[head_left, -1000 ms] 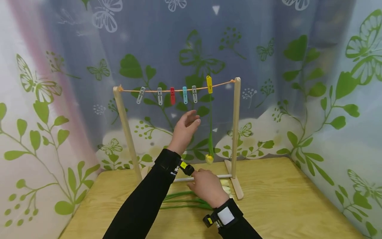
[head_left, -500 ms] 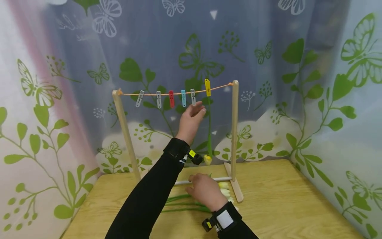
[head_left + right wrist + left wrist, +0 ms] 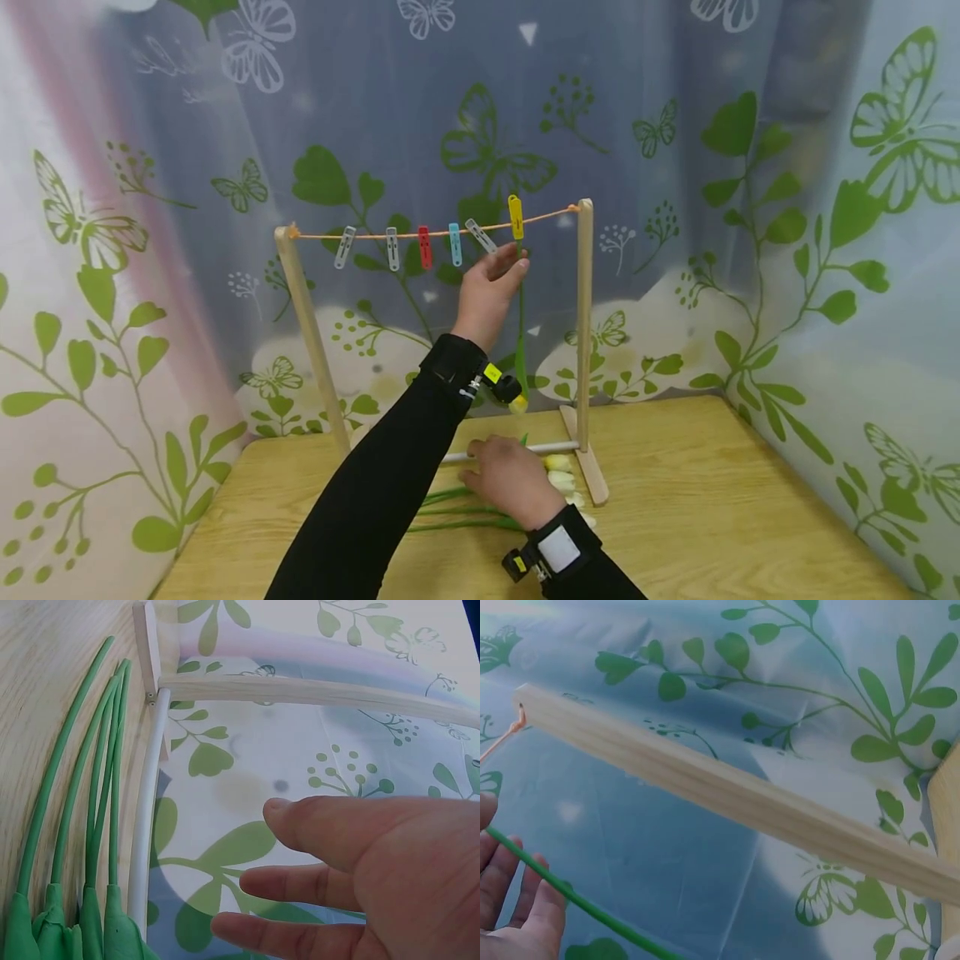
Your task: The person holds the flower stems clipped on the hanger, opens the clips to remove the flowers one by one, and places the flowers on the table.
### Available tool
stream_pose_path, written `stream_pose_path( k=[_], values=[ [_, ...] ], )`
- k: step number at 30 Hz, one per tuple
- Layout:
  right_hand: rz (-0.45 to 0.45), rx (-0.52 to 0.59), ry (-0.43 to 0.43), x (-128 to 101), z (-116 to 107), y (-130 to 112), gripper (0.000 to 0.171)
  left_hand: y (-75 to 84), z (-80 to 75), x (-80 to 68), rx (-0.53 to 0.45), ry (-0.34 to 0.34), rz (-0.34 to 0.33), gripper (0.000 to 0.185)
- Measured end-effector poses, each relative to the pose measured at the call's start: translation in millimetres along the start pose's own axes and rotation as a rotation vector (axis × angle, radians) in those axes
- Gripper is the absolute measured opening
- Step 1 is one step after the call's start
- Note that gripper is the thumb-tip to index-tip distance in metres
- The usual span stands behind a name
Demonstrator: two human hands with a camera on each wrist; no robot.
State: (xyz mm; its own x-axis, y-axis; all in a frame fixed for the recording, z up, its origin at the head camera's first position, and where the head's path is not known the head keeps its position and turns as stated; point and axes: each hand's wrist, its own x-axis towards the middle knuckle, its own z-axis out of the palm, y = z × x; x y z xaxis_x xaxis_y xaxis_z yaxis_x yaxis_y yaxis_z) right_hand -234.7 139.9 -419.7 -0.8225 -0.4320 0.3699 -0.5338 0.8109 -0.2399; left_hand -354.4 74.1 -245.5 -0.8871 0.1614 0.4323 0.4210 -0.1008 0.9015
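My left hand point(image 3: 489, 292) is raised below the cord, its thumb and fingers around the upper green stem of a hanging yellow tulip point(image 3: 522, 333). In the left wrist view the stem passes between thumb and fingers point(image 3: 536, 915). A yellow clothespin point(image 3: 516, 217) clips that stem to the cord, and the bloom hangs downward, partly behind the wrist camera. A tilted grey clothespin point(image 3: 481, 236) is right at my left fingertips. My right hand point(image 3: 513, 479), fingers loosely extended, is over several tulips point(image 3: 558, 481) lying on the table. Its fingers point(image 3: 285, 885) hold nothing in the right wrist view.
The orange cord point(image 3: 330, 237) runs between two wooden posts point(image 3: 585, 333), joined low by a white rod point(image 3: 555, 447). Grey, red point(image 3: 425, 247) and blue point(image 3: 454, 244) clothespins hang further left. A patterned curtain surrounds the wooden table point(image 3: 675, 467).
My left hand has moved up and right to the hanging tulip's stem. The nearest grey clothespin has swung from upright to tilted. My right hand has shifted slightly, staying over the tulips.
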Motion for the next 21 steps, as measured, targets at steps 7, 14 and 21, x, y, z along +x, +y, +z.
stream_pose_path(
  k=[7,14,21],
  values=[
    [0.028,-0.005,-0.066,1.5,0.3,-2.4,0.029,1.1,5.4,2.5,-0.061,0.040,-0.004,0.039],
    [0.050,0.022,-0.092,0.0,0.1,-3.2,0.030,2.3,6.2,2.9,-0.142,0.055,0.010,0.037],
    [0.060,0.014,-0.103,-0.3,2.5,-3.0,0.033,0.1,7.3,3.1,-0.164,0.067,0.004,0.032]
  ],
)
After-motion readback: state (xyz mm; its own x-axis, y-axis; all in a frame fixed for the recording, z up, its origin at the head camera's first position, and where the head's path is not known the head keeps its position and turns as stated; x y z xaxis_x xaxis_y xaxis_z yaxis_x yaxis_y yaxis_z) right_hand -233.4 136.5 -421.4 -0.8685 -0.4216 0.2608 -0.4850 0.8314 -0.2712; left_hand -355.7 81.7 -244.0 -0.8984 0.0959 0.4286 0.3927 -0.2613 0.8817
